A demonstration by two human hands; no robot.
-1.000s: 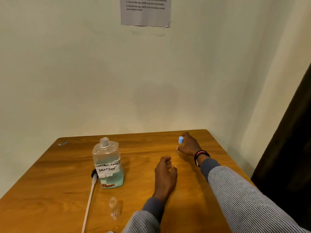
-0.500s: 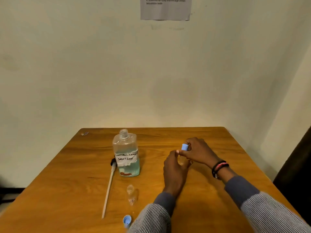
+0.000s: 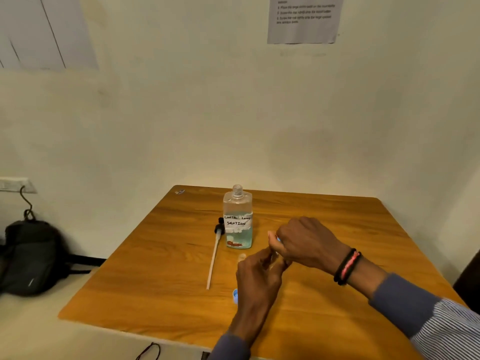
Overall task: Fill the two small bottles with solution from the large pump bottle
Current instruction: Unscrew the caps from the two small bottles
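The large bottle [image 3: 237,216], labelled "contact lens solution", stands uncapped and about half full of blue liquid on the wooden table [image 3: 166,255]. Its black pump with the long white tube [image 3: 213,258] lies to its left. One small clear bottle [image 3: 242,256] stands open just in front of it, partly hidden by my left hand [image 3: 259,275]. A loose blue cap [image 3: 235,296] lies near my left wrist. My hands meet around the second small bottle, which is mostly hidden. My left hand grips its body and my right hand [image 3: 306,242] pinches its blue cap [image 3: 278,239].
A black backpack [image 3: 31,255] sits on the floor at the left, under a wall socket [image 3: 14,184]. A printed sheet [image 3: 304,19] hangs on the wall. A small object [image 3: 179,192] lies at the table's far left corner. A dark cable [image 3: 148,352] loops below the near edge.
My right hand brought the blue-capped small bottle from the far right of the table to my left hand, which closed on it. The view swung left.
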